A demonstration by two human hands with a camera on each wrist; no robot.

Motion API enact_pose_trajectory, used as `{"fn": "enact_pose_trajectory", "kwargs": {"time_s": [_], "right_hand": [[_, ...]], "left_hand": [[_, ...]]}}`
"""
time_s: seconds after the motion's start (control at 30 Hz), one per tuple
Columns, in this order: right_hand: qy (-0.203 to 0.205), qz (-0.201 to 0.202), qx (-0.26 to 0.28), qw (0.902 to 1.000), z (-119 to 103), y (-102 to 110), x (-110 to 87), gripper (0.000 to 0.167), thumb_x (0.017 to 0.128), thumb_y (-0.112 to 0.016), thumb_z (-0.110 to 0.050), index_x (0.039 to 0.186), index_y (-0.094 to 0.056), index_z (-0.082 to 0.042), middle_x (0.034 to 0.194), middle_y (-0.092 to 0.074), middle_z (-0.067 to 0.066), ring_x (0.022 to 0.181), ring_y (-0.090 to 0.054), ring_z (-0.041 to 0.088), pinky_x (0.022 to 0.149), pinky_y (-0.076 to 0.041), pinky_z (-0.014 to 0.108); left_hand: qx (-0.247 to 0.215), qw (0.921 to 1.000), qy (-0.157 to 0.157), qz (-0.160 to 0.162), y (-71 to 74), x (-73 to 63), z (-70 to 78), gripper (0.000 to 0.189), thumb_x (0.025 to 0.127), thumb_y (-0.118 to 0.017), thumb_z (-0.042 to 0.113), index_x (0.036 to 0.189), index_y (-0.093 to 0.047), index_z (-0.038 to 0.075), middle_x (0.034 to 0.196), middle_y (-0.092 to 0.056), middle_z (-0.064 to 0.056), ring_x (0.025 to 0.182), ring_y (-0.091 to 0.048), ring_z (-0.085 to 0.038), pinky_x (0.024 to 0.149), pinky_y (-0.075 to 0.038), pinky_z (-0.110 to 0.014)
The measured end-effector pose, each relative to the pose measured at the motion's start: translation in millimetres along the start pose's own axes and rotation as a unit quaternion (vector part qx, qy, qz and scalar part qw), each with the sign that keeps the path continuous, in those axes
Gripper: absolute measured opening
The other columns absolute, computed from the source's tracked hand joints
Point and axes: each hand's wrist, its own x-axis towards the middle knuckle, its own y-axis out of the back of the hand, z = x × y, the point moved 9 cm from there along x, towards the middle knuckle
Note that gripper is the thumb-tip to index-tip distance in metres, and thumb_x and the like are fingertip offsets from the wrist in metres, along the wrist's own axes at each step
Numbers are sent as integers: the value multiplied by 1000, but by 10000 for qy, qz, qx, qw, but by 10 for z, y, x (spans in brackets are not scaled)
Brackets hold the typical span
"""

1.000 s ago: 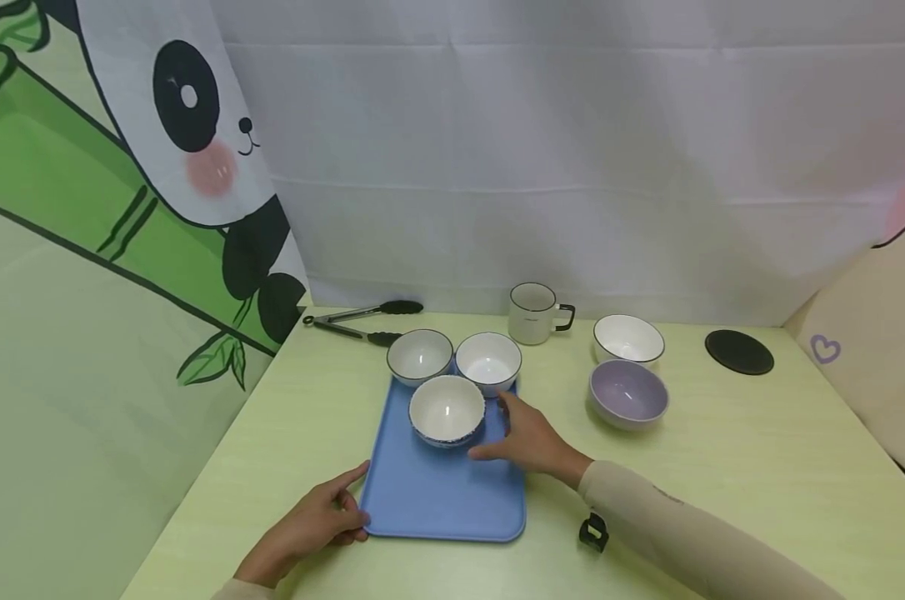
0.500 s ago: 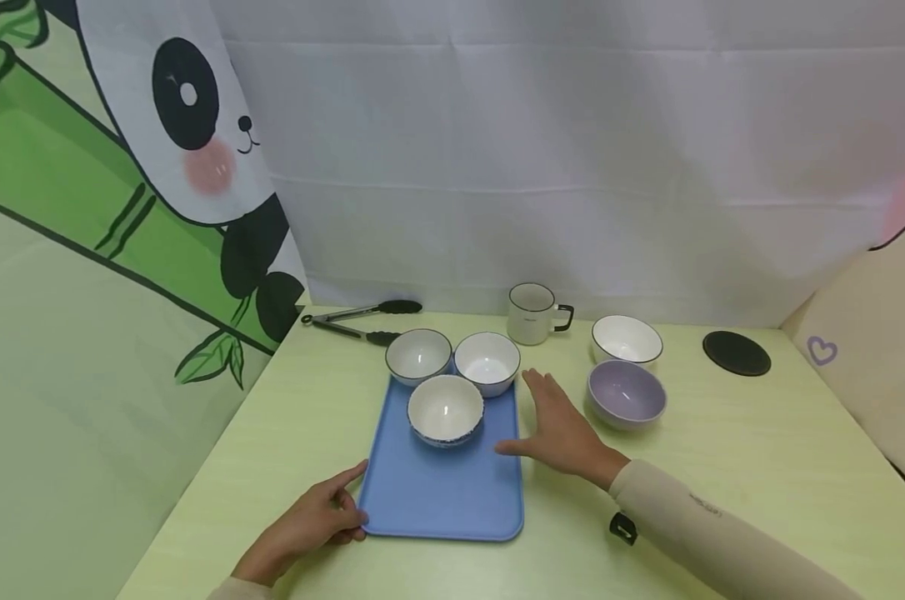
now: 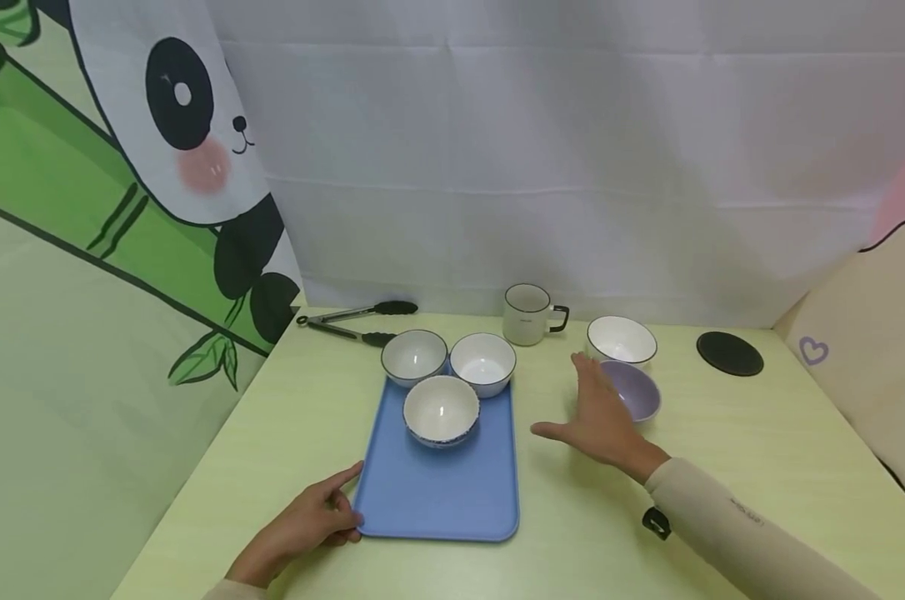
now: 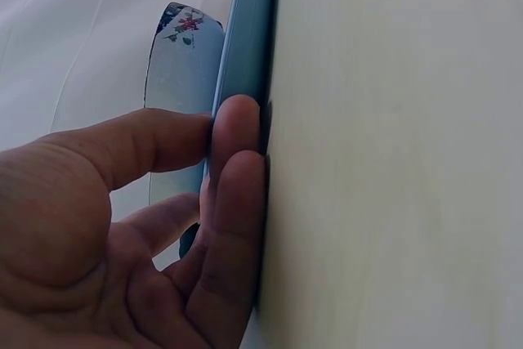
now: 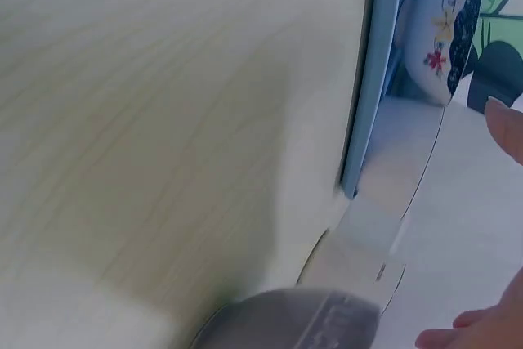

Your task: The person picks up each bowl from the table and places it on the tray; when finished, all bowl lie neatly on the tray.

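My left hand (image 3: 302, 522) pinches the near left corner of the blue tray (image 3: 441, 504); in the left wrist view the thumb (image 4: 151, 140) lies at the rim with fingertips (image 4: 239, 190) beside it. On the tray stands a bowl with a dark-patterned rim (image 3: 441, 412); its painted flowers show in the right wrist view. Behind it, two black-rimmed white bowls (image 3: 413, 358) (image 3: 484, 364) sit at the tray's far end. My right hand (image 3: 606, 423), thumb spread from its straight fingers, hovers empty beside the purple bowl (image 3: 638, 392), hiding part of it.
Another black-rimmed white bowl (image 3: 622, 340) stands just behind the purple one. A white mug (image 3: 526, 317) and black-tipped tongs (image 3: 340, 318) lie along the back of the table, with a black round disc (image 3: 730, 353) at far right. A white cloth (image 3: 572, 167) hangs behind.
My right hand has moved away from the patterned bowl, rightward off the tray, to the purple bowl. The left hand stays at the tray corner.
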Motion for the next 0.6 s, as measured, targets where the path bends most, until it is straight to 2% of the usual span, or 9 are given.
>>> {"fn": "enact_pose_trajectory", "kwargs": {"time_s": [0.13, 0.3, 0.6], "right_hand": [[-196, 65, 125, 9997, 195, 97, -23, 131, 72, -83, -61, 158, -8, 2, 161, -17, 25, 145, -23, 45, 112, -26, 60], [-271, 215, 54, 9994, 391, 241, -71, 135, 70, -82, -65, 158, -5, 2, 161, -12, 29, 145, -19, 48, 111, -24, 65], [-578, 620, 86, 9964, 752, 407, -146, 136, 68, -87, -58, 155, -7, 9, 149, -24, 37, 130, -33, 50, 98, -38, 67]], "left_hand": [[-11, 10000, -9, -20, 0, 16, -6, 83, 89, -72, 4, 155, -24, -6, 84, -55, -12, 75, -69, -25, 62, -54, -30], [3, 10000, -53, -53, -4, 23, -2, 83, 89, -71, 4, 155, -23, -7, 84, -55, -11, 75, -68, -24, 62, -53, -29], [29, 10000, -19, -10, 6, 15, -31, 83, 89, -72, 5, 156, -24, -6, 84, -55, -12, 75, -68, -25, 61, -52, -30]]}}
